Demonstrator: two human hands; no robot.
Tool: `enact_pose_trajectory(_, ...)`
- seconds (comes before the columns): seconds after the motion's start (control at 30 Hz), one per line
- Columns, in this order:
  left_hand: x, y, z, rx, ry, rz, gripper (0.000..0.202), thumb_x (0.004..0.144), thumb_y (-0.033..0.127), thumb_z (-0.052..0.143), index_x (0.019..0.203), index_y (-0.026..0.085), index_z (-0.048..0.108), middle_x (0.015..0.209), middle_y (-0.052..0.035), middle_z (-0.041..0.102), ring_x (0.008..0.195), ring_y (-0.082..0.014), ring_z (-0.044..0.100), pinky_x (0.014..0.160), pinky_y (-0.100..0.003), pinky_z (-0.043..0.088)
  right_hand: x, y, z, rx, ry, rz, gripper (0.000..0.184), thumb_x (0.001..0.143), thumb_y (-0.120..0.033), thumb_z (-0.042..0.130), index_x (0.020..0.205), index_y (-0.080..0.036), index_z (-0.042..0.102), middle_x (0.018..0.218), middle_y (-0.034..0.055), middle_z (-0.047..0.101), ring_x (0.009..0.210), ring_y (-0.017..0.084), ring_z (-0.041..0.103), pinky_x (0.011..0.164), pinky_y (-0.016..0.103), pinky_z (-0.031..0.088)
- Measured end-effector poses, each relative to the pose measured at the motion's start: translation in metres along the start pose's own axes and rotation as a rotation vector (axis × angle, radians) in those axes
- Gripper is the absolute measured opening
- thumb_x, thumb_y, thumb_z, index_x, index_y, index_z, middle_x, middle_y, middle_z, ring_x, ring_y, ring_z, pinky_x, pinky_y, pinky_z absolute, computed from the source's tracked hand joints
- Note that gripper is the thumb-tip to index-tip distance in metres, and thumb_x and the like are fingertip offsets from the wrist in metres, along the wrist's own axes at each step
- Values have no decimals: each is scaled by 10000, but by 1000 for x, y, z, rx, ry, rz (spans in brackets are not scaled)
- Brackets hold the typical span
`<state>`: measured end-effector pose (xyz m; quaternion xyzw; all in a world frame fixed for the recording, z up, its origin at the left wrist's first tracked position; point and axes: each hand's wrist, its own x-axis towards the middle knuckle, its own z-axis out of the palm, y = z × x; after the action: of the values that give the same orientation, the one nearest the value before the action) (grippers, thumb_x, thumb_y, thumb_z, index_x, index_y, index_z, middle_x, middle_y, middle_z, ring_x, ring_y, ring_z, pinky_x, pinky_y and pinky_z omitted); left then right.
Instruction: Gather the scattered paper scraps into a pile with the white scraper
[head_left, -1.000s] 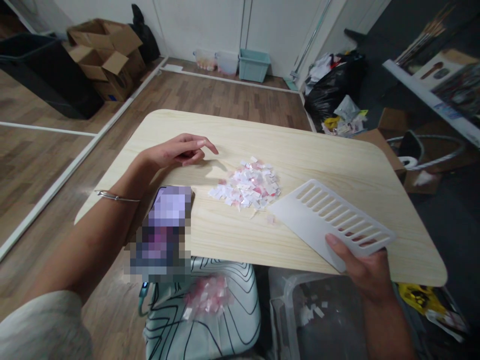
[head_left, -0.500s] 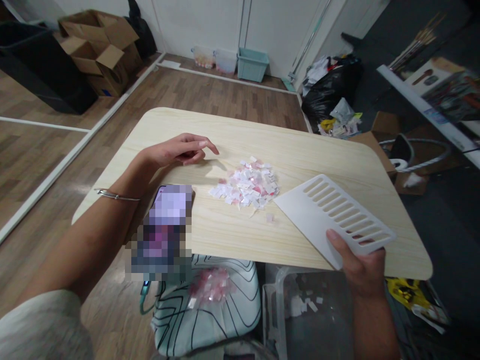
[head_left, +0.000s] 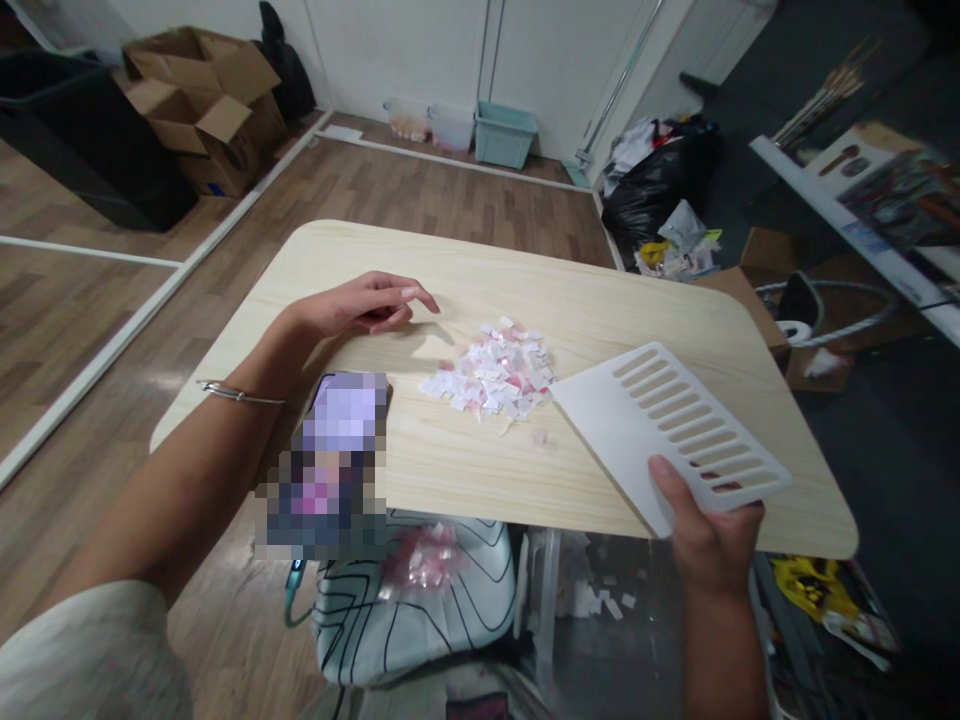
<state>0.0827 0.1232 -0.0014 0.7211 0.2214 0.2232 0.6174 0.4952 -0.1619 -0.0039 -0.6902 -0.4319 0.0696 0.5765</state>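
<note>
My right hand [head_left: 705, 535] grips the near corner of a flat white plastic board with slots [head_left: 660, 425], whose far edge lies just right of a pile of small white and pink paper scraps [head_left: 496, 378] on the light wooden table [head_left: 480, 280]. My left hand [head_left: 364, 303] rests on the table to the left of the pile, holding nothing, fingers loosely stretched and a little curled. A thin bracelet sits on my left wrist. One loose scrap [head_left: 538, 436] lies near the board's edge.
A phone [head_left: 334, 450] lies at the table's near edge under my left forearm. Below the table are a patterned cushion with scraps [head_left: 420, 590] and a clear plastic bin [head_left: 600, 610]. Cardboard boxes [head_left: 199, 100], a teal bin [head_left: 507, 132] and black bags [head_left: 656, 175] stand on the floor beyond.
The board and my right hand have shifted slightly. My left hand and the pile stay put.
</note>
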Motion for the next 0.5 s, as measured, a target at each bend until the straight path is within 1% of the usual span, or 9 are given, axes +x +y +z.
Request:
enact_pose_trajectory(0.13,0,0,-1,-10,3,-3,436,1235,565,761,1277,159,914,577,53,505,460,-107,286,453,-282,184,2,-5,9,17,-17,-20,300,757,-444,1025,880,-234,849,894,83,887,838,284,820,932,482,727)
enact_pose_trajectory(0.3,1,-1,-1,-28,7,12,439,1209,572,801,1251,155,932,561,43,508,453,-108,306,439,-276,200,16,-13,14,25,-34,-50,298,736,-433,1014,893,-234,857,929,88,900,902,291,837,898,447,727)
enact_pose_trajectory(0.4,1,-1,0,-38,11,25,430,1204,564,807,1236,154,935,555,38,512,446,-105,304,427,-274,197,24,-17,12,38,-38,-81,271,742,-399,1001,911,-232,872,948,83,904,894,285,834,859,427,721)
enact_pose_trajectory(0.5,1,0,0,-36,15,16,427,1202,559,810,1244,153,933,565,35,522,448,-104,315,421,-264,196,24,-16,1,17,-82,-111,219,761,-353,1010,865,-246,851,854,47,869,820,271,814,816,407,705)
